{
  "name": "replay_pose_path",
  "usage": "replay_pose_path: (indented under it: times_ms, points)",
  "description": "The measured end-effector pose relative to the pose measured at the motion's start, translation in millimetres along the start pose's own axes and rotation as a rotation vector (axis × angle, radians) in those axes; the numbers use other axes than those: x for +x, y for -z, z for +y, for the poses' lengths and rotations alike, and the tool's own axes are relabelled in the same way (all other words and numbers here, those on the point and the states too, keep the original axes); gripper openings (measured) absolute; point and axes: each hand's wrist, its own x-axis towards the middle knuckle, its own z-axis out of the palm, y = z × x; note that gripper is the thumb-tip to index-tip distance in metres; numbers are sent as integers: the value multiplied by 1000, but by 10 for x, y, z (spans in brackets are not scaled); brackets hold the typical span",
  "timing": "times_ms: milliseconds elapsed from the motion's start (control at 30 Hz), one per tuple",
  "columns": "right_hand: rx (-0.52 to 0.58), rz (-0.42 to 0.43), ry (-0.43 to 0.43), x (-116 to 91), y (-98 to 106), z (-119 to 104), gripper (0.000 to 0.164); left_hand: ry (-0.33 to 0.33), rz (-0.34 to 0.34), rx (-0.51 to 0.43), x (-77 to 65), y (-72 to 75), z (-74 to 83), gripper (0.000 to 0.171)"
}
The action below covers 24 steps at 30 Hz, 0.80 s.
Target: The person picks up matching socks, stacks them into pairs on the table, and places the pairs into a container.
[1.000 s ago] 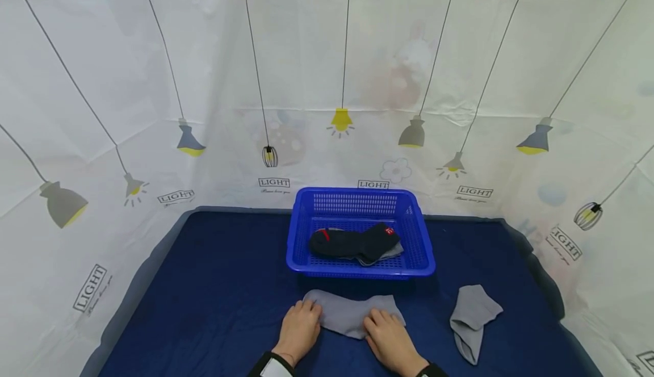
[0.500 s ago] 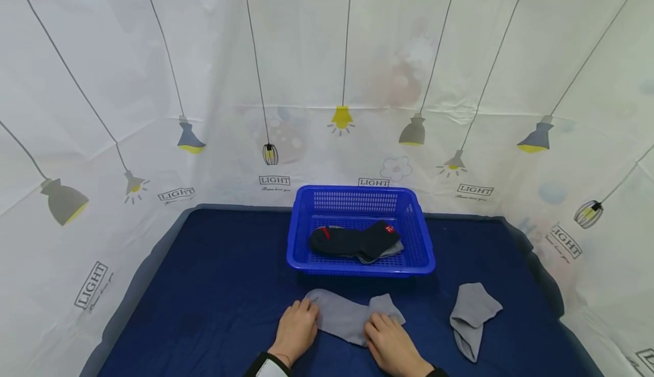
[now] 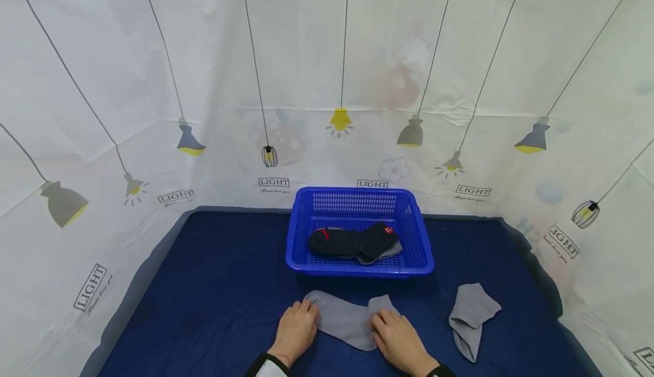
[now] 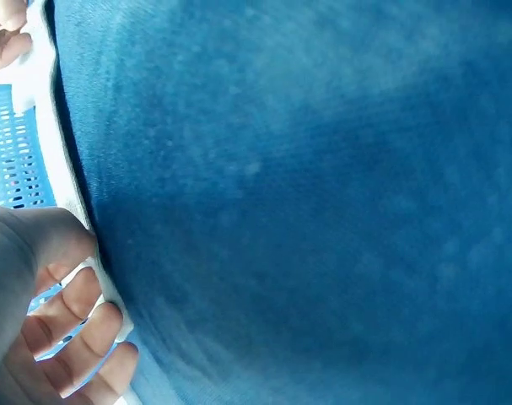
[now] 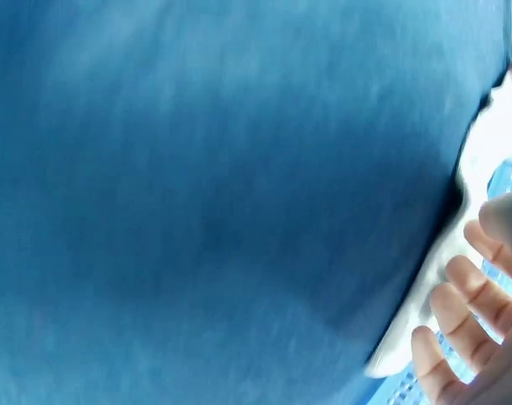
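Note:
A grey sock (image 3: 343,315) lies spread sideways on the dark blue cloth in the head view, its cuff turned up at the right. My left hand (image 3: 296,326) grips the sock's left end; in the left wrist view, the thumb and fingers curl at its pale edge. Over the sock's right part, my right hand (image 3: 401,340) rests with fingertips touching the fabric. Loosely bent, spread fingers (image 5: 462,325) show against the sock in the right wrist view. A second grey sock (image 3: 471,314), folded over on itself, lies to the right of my right hand.
Behind the hands stands a blue plastic basket (image 3: 298,255) with slotted walls. Inside it are black socks (image 3: 342,243) with red marks, over something grey. Dark blue cloth (image 3: 214,286) covers the surface, and a white lamp-print sheet (image 3: 306,53) hangs around it.
My right hand has slid slightly right over the sock, baring more of its lower edge. The sock's right part now bends with the cuff raised. My left hand has barely shifted.

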Motion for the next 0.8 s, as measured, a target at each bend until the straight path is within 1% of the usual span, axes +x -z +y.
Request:
replay_pose_path:
  times_ms: [200, 300, 467, 567, 667, 800]
  points:
    - [-82, 63, -89, -3, 46, 158, 19, -6, 25, 17, -34, 54, 17, 16]
    - [-86, 85, -113, -14, 53, 211, 22, -5, 29, 14, -56, 71, 18, 17]
    - [-75, 73, -142, -27, 21, 255, 24, -1, 27, 4, -85, 48, 8, 20]
    - [-76, 61, -153, -22, -11, 266, 23, 3, 29, -6, -90, 18, 4, 21]
    - [-98, 70, -144, -17, -33, 271, 23, 6, 26, -17, -90, 8, 7, 22]
    - [-131, 126, -108, -21, -19, 254, 24, 10, 15, -25, -89, 31, 10, 22]
